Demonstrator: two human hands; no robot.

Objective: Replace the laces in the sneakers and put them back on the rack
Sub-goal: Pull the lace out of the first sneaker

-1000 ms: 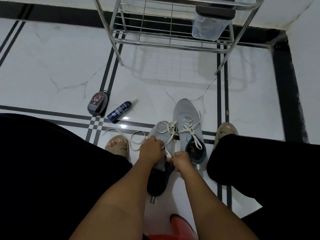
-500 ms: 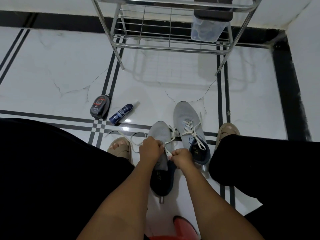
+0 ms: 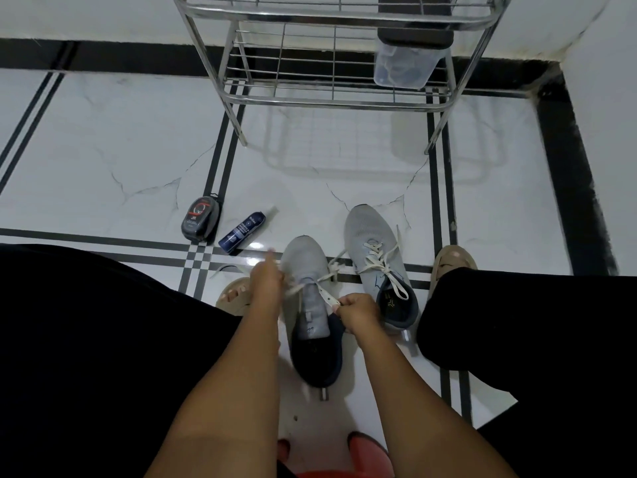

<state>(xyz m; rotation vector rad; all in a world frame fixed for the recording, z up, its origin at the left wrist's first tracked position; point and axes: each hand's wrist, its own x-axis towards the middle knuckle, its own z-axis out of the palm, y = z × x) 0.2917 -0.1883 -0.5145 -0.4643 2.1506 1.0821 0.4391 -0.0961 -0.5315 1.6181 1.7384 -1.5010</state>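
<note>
Two grey sneakers lie on the white tiled floor between my legs. The near sneaker (image 3: pixel 307 270) has a white lace (image 3: pixel 325 294) partly threaded through it. My left hand (image 3: pixel 266 281) pinches one stretch of that lace at the shoe's left side. My right hand (image 3: pixel 358 313) pinches the lace's end over the tongue. The far sneaker (image 3: pixel 374 243) sits to the right, fully laced, with its lace ends loose. The metal rack (image 3: pixel 331 98) stands at the top of the view.
A shoe-polish sponge case (image 3: pixel 201 219) and a dark blue spray bottle (image 3: pixel 242 232) lie on the floor to the left. A clear plastic tub (image 3: pixel 403 69) sits on the rack's lower shelf. My sandalled feet flank the sneakers. A red object (image 3: pixel 368 453) is at the bottom edge.
My hands have moved apart, drawing the lace out across the near sneaker. The left hand went up and left; the loose lace loop on the floor has shortened.
</note>
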